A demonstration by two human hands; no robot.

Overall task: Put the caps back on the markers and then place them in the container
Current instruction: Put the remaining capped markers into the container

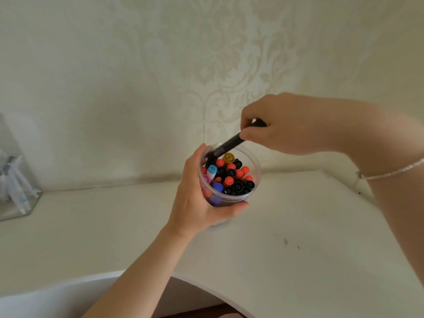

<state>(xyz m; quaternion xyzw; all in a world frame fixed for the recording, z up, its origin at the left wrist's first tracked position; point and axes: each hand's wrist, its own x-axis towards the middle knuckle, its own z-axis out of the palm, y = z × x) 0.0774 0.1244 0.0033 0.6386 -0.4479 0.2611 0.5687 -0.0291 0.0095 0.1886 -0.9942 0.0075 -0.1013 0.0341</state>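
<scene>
Backdrop: cream wallpaper point(229, 53) with a pale damask pattern rises behind a white table point(298, 226) whose near edge curves inward.
Container: a clear round plastic container point(254, 161) sits near the wall edge of the table, upright or nearly so; whether its base touches the surface is hidden by the hand.
Contents: capped markers point(231, 177) stand packed inside, ends up, mostly orange-red and black, with one yellow cap point(228, 157) at the back, one blue cap point(217, 187) at the front, and a light blue and a pink one at the left.
Left hand: the left hand point(195, 203) grips the container from its left side, thumb curled across the front wall and fingers wrapped round the far side.
Right hand: the right hand point(284, 127) pinches the upper end of a black marker point(227, 145), fingers clamped on it.
Black marker: tilted, its lower end just inside the container's back-left rim, above the other caps.
Wrist: a thin silver bracelet point(390, 172) circles the right wrist.
Left edge: a clear box point(13, 210) holding white tubes stands well apart from the container.
Marks: small dark specks point(285, 241) dot the table at right.
</scene>
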